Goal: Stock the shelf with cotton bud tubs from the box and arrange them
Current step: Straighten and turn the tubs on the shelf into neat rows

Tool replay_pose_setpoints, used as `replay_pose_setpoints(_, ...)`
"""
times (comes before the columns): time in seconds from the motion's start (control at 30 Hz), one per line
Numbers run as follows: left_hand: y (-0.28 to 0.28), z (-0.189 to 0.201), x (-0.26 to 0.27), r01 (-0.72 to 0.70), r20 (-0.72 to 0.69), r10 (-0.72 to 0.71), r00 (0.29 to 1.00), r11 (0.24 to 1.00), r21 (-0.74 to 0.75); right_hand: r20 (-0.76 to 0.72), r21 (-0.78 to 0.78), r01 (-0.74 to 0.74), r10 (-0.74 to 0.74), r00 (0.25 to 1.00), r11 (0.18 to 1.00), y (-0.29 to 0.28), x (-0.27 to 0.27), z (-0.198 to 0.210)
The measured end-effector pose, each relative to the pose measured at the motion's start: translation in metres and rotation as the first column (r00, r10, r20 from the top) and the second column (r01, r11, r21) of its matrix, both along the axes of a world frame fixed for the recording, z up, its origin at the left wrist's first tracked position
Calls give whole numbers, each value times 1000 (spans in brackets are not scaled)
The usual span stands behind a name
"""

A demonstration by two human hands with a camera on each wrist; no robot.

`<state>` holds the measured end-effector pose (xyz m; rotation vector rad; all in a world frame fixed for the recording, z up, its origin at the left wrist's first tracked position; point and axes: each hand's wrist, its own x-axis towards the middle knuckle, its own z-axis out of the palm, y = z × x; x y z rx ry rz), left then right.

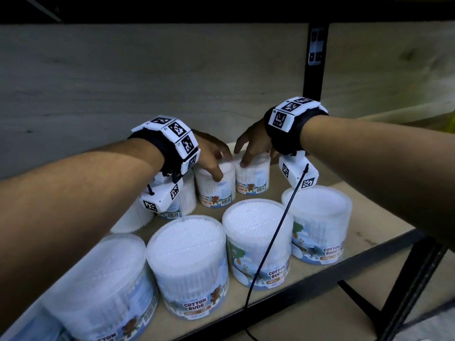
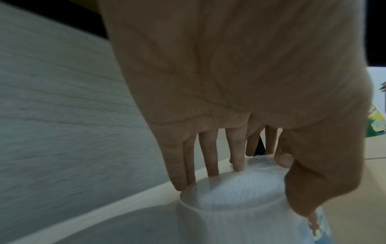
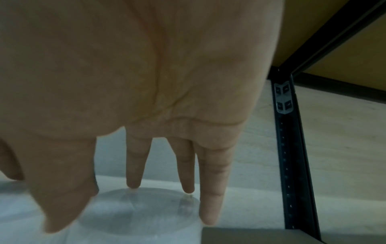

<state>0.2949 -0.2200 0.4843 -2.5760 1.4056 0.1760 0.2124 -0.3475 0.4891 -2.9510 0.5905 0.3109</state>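
Each hand grips a small cotton bud tub from above at the shelf's far side: left hand on the left tub, right hand on the right tub, the two tubs just beside each other.

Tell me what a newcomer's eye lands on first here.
Two hands meet at the back of the wooden shelf: the left hand grips one cotton bud tub from above, the right hand grips its neighbour. A row of bigger cotton bud tubs lines the front edge.

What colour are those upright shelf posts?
Black, seen best in the head view on the upright shelf post.
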Motion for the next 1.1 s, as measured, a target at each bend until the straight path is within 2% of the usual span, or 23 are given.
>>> replay_pose_setpoints(0.23,0,-3,4,2,5,-2,1000,999,-47,-50,-39,-43,41,998,998,0,-1,5)
replay_pose_setpoints(0.43,-4,-7,6,-22,45,25,999,997,-68,-28,-52,-48,47,999,998,-3,2,4)
replay_pose_setpoints(0.63,-11,-10,5,-94,131,99,986,995,-37,-56,11,-57,57,997,998,-5,6,2)
replay_pose_setpoints(0.77,-14,-15,9,-146,170,156,973,987,-68,-52,63,-54,57,997,997,-11,9,1)
replay_pose_setpoints(0.9,-16,-17,13,-169,163,181,970,982,-81,-7,88,-43,44,999,995,-13,13,-2)
replay_pose_setpoints(1.1,-15,-15,15,-165,121,175,977,982,-93,-43,94,-65,69,997,993,-13,16,1)
